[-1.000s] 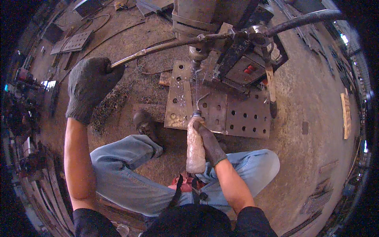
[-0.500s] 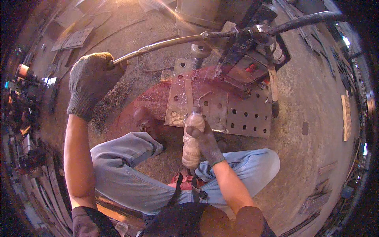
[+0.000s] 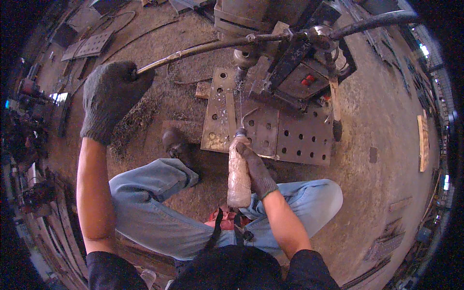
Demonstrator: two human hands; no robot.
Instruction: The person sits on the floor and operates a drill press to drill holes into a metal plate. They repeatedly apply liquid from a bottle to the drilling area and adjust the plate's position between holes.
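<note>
My left hand (image 3: 115, 96), in a grey knit glove, is closed around the end of a long metal lever (image 3: 208, 48) that runs to a drill press (image 3: 295, 72). My right hand (image 3: 256, 169), gloved too, grips a crumpled, cloudy plastic bottle (image 3: 238, 181) with a thin bent tube at its cap. From the cap, a fine pale line, seemingly a jet of liquid, reaches up toward the drill chuck (image 3: 245, 59). Under the chuck lies a steel plate (image 3: 216, 128) with several round holes. Dark shavings hide the drill's tip.
Another perforated plate (image 3: 305, 133) adjoins on the right. A wooden-handled tool (image 3: 334, 94) hangs beside the machine's red-buttoned box (image 3: 308, 79). Metal shavings (image 3: 137, 123) cover the floor at left; a wooden strip (image 3: 424, 142) lies far right. My bent knees flank the work.
The bright orange glare and reddish tint are gone. The bottle's base has shifted slightly right and the fine line from its cap now shows. My left hand and the lever are almost still.
</note>
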